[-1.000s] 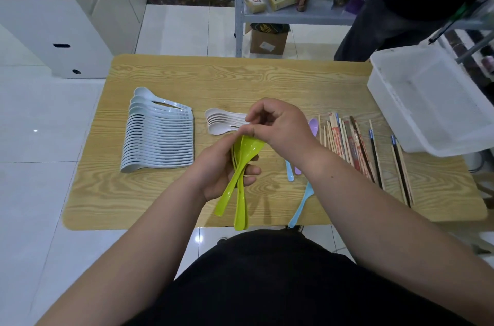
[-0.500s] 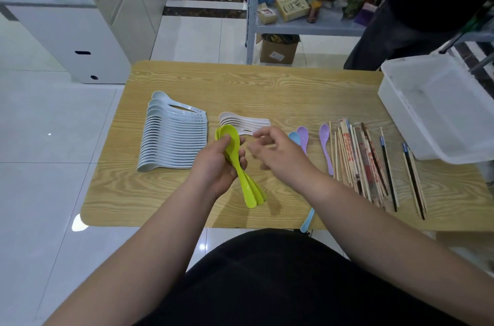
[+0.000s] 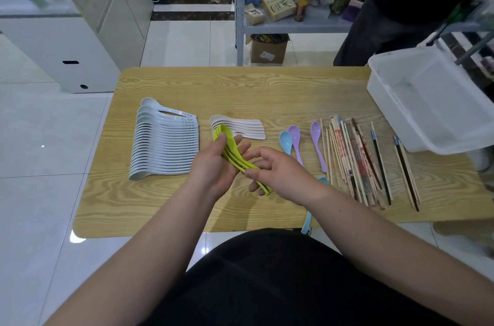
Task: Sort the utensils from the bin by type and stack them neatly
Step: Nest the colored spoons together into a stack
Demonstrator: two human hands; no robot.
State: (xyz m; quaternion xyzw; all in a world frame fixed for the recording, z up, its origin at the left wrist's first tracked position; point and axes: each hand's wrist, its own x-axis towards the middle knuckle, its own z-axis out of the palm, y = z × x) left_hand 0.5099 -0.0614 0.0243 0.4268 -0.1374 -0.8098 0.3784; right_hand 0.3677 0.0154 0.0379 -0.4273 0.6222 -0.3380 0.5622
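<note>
Just below the frame's centre, the nested green spoons (image 3: pixel 235 157) run diagonally from bowls at upper left, clasped in the left hand (image 3: pixel 216 162), to handle tips at lower right, pinched by the right hand (image 3: pixel 278 173) fingers (image 3: pixel 251 173) above the counter (image 3: pixel 160 205).

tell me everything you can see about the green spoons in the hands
The green spoons are a small nested stack of lime-green, glossy, plastic-looking soup spoons; the exact count is unclear. Their bowls point away from the person, up-left, and the handles run down-right. The left hand cradles the bowls and upper handles, thumb on top; the right hand pinches the handle ends. The stack is held above the wooden table, just in front of the cream spoon stack.
</note>
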